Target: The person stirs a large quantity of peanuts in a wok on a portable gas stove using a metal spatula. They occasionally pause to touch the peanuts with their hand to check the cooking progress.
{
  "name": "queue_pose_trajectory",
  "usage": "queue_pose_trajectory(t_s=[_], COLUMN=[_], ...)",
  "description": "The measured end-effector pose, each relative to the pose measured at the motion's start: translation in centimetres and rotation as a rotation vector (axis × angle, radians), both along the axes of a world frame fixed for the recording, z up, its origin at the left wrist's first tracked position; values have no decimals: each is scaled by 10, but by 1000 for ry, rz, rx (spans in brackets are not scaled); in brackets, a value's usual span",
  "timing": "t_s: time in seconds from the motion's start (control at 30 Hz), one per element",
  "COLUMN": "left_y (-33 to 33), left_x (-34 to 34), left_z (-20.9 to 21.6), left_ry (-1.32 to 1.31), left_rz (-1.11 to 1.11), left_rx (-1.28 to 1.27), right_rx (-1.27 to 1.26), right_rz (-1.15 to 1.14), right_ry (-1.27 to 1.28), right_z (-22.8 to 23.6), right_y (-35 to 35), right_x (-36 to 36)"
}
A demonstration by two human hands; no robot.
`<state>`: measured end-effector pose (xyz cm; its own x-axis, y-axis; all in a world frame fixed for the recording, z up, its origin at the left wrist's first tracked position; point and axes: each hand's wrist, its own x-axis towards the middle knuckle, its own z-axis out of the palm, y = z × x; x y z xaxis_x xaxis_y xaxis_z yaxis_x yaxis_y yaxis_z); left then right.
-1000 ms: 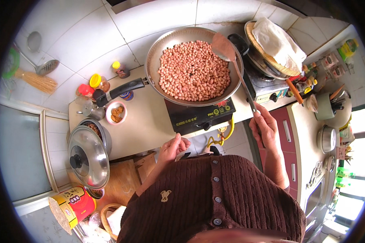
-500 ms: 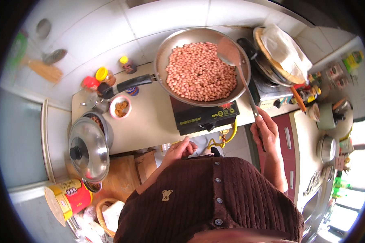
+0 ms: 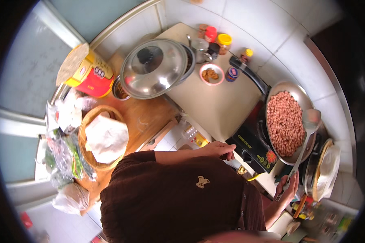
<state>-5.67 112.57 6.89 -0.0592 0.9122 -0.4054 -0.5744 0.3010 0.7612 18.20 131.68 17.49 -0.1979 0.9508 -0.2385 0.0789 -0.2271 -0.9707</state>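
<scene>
My right hand (image 3: pixel 286 189) is wrapped round the handle of a long metal spatula (image 3: pixel 301 156). The spatula's broad blade rests at the far side of a wide frying pan (image 3: pixel 295 88), against the pinkish peanuts (image 3: pixel 285 122) spread over its bottom. The pan sits on a black portable stove (image 3: pixel 251 146), its dark handle pointing to the upper left. My left hand (image 3: pixel 224 150), fingers loosely curled in and nothing visible in them, is in front of the stove near its knob, apart from the pan.
A lidded steel pot (image 3: pixel 154 68), a pink-rimmed bowl (image 3: pixel 211 74) of brown pieces and several jars (image 3: pixel 224 40) stand on the counter. Left are a yellow-red tub (image 3: pixel 94 77), a cloth-covered basket (image 3: pixel 85 139) and bagged vegetables (image 3: pixel 71 156). A covered pan (image 3: pixel 326 172) stands at right.
My view has turned left, so the pan and stove now appear farther right and the basket and bags show fully. My right hand keeps its grip on the spatula; the left stays curled.
</scene>
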Motion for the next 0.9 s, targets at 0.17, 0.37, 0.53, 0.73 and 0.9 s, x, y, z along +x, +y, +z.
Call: queue_pose_trajectory(t_s=[0.17, 0.37, 0.53, 0.73, 0.9], left_y=[-13, -19, -21, -23, -21], left_x=[0, 0, 0, 2, -1], left_z=[-1, -6, -6, -1, 2], left_ry=[28, 16, 47, 52, 54], left_rz=[83, 142, 145, 165, 130], left_rx=[2, 47, 34, -1, 9], right_rx=[-2, -14, -31, -33, -18], right_rz=[117, 185, 217, 97, 27], right_ry=[77, 108, 156, 102, 84], right_z=[10, 16, 16, 18, 19], right_y=[8, 13, 14, 14, 9], right_x=[-16, -27, -30, -32, -35])
